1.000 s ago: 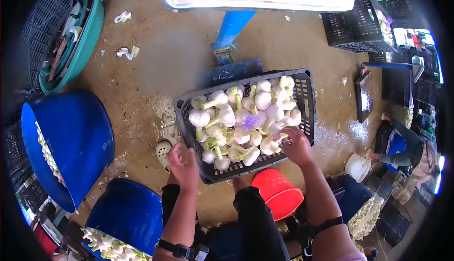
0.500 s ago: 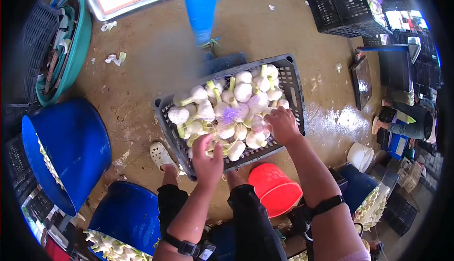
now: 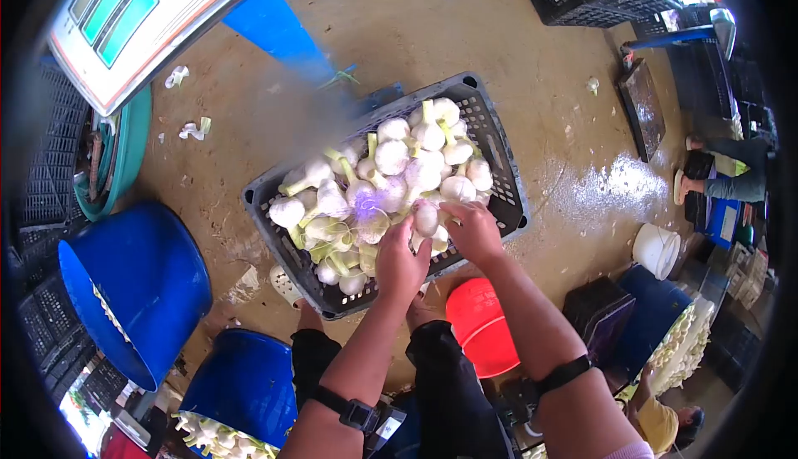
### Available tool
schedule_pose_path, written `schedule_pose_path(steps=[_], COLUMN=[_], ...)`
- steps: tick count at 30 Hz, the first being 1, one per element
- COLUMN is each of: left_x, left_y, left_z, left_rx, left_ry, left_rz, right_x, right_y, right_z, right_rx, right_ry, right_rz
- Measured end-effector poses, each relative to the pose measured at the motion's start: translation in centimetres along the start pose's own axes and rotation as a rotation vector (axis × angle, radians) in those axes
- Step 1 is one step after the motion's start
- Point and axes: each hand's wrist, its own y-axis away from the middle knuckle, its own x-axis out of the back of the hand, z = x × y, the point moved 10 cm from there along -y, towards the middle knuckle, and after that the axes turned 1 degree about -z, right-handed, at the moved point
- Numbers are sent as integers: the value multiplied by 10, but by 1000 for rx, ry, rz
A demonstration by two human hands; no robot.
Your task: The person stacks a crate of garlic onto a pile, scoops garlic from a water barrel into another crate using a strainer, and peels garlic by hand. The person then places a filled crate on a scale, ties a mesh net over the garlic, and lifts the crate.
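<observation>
A black plastic crate (image 3: 504,178) full of white garlic bulbs (image 3: 391,157) with green stems stands in front of me. Purple netting (image 3: 366,203) lies over part of the bulbs. At the crate's near side, my left hand (image 3: 402,261) and my right hand (image 3: 472,231) meet around one garlic bulb (image 3: 426,219). My left fingers press on its left side, and my right fingertips touch its right side.
Behind the crate stands a scale with a display (image 3: 112,14) on a blue post (image 3: 274,31). Blue tubs (image 3: 145,280) are at left, a red bucket (image 3: 482,330) near my legs, a white bucket (image 3: 657,249) at right. People are partly visible at the right.
Both hands have come together at one bulb, my left hand moving right from the crate's near left side. The view has turned, so the crate and scale appear further left.
</observation>
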Motion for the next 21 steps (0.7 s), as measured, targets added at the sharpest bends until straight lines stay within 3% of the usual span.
schedule_pose_path(steps=[2,6,11,18,21], left_x=[-2,1,11,31,35], left_y=[-4,-4,6,20,23], left_z=[-12,-14,-13,4,-3], left_rx=[163,179,165,47,44], left_ry=[30,0,256,175,90], left_rz=[35,15,75,49,-7], right_x=[7,17,34,43,7], right_y=[9,35,50,17,-2], right_z=[2,-7,-24,-69,-93], right_rx=[23,-41,12,47,180], right_ry=[-117,-115,-138,-163,51], right_rz=[218,373,522,392,95])
